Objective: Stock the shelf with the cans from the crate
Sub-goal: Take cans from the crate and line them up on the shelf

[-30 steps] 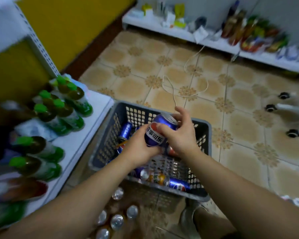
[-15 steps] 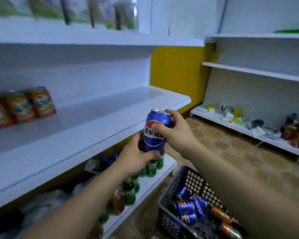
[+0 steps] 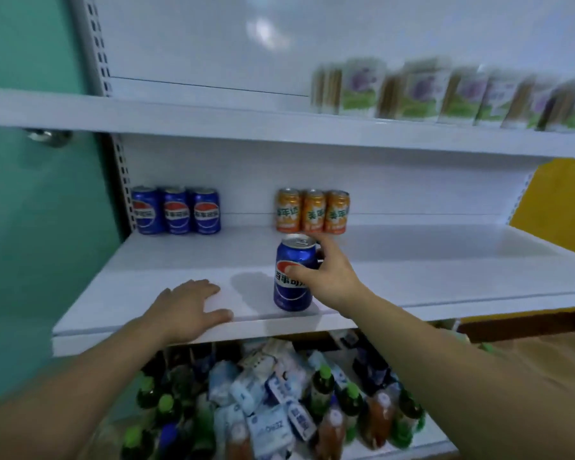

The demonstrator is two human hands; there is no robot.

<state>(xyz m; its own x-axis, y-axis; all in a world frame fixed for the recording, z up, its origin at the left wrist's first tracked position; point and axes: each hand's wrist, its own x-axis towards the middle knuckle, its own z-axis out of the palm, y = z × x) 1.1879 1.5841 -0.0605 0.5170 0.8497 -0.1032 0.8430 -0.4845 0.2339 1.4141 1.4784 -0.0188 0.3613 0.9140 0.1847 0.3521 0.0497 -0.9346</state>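
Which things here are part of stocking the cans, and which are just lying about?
Job: blue can, gripped by right hand; shelf under left hand; blue cans and orange cans at its back.
Lying about: cartons above; bottles and packets below.

Both arms stretched forward. Flat left hand [image 3: 193,307] lies palm down, fingers straight, left of blue can [image 3: 290,293], not touching it. Curled right hand [image 3: 329,278] grips blue can from right, thumb on front, fingers behind.

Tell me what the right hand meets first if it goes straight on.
Probably the three orange cans at the back of the shelf; the right hand, gripping the blue can, points roughly at them.
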